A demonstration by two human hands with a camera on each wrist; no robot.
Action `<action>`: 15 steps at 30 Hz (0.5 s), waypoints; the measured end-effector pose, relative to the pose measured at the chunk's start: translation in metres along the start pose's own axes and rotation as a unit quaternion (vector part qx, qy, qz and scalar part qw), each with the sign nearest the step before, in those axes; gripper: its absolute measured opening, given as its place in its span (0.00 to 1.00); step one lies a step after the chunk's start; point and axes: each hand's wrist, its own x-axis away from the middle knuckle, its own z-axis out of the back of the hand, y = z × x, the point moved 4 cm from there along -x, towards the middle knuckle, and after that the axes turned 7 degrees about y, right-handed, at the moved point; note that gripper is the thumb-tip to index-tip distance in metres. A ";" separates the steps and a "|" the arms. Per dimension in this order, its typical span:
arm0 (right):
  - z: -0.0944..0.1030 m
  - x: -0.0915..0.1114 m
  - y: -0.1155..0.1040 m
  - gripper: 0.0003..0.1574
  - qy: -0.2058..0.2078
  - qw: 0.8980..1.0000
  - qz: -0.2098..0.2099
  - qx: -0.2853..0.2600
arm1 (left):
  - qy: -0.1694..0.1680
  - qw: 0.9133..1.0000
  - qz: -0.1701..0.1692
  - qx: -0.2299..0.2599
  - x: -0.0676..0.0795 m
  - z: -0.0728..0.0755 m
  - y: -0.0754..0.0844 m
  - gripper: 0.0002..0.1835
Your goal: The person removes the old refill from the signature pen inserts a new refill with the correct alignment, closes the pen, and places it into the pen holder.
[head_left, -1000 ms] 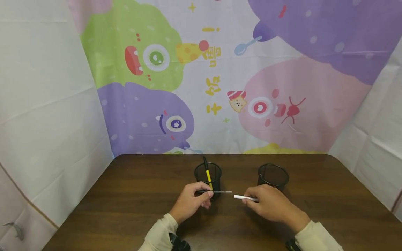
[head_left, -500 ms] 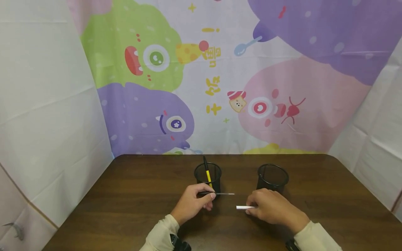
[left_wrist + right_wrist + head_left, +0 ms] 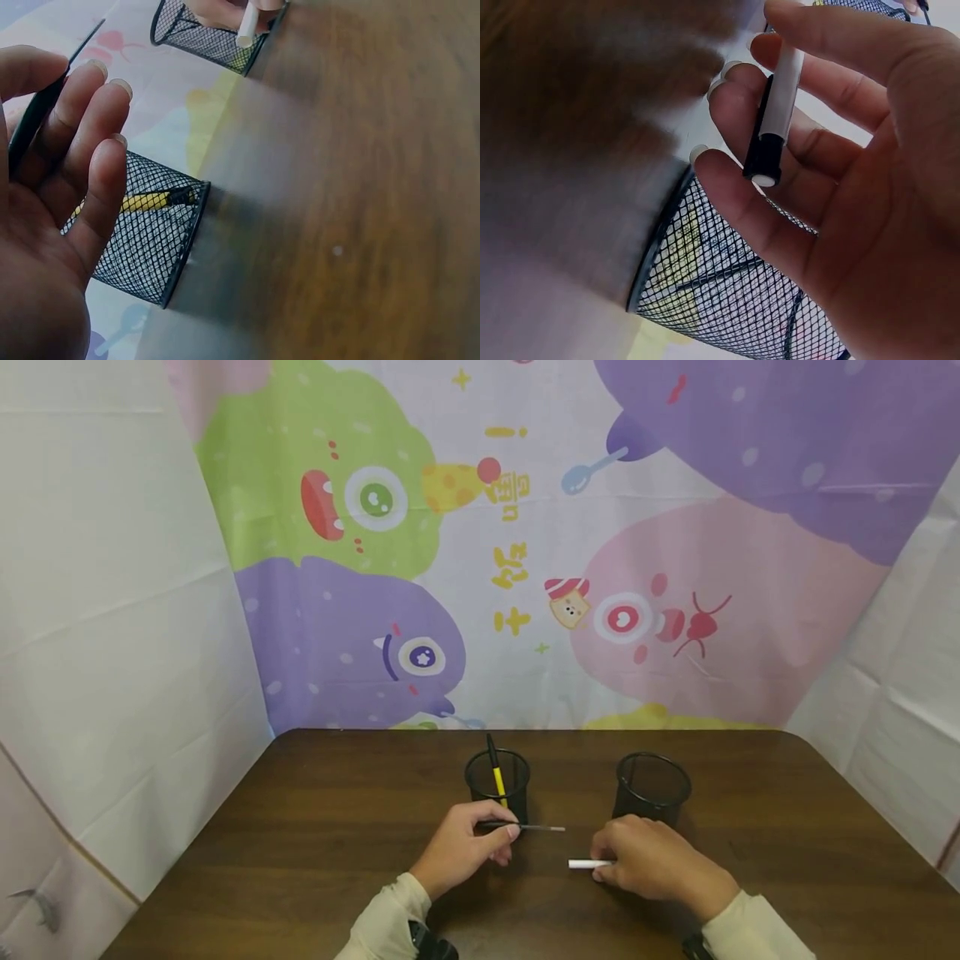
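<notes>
Cartoon monsters in green, purple and pink cover the cloth backdrop behind a brown table, where the head view shows 2 black mesh cups. Take the pen cup as the mark: 1 yellow-and-black pen leans in it, and the other mesh cup stands to its right. Just in front of the pen cup, the left hand pinches a dark, thin-tipped rod, which points to the right of that cup. Forward and to the right of the pen cup, the right hand pinches a white tube, its end near the rod's tip but apart from it. From the left wrist, thumb and forefinger press together on the rod above the pen cup, the other fingers loosely bent; through the pen cup's mesh shows the yellow pen. From the right wrist, the tube shows a black end and clip, held at the thumb; whether any finger touches the other mesh cup, I cannot tell.
</notes>
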 end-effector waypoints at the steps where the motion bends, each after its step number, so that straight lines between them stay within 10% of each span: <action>1: 0.000 0.001 0.000 0.14 -0.003 1.000 0.000 -0.002 | -0.002 1.000 0.000 0.001 0.000 -0.001 -0.001 0.08; 15: -0.002 0.001 -0.004 0.13 -0.006 1.000 0.027 0.004 | -0.001 1.000 -0.011 -0.001 0.001 0.003 -0.004 0.08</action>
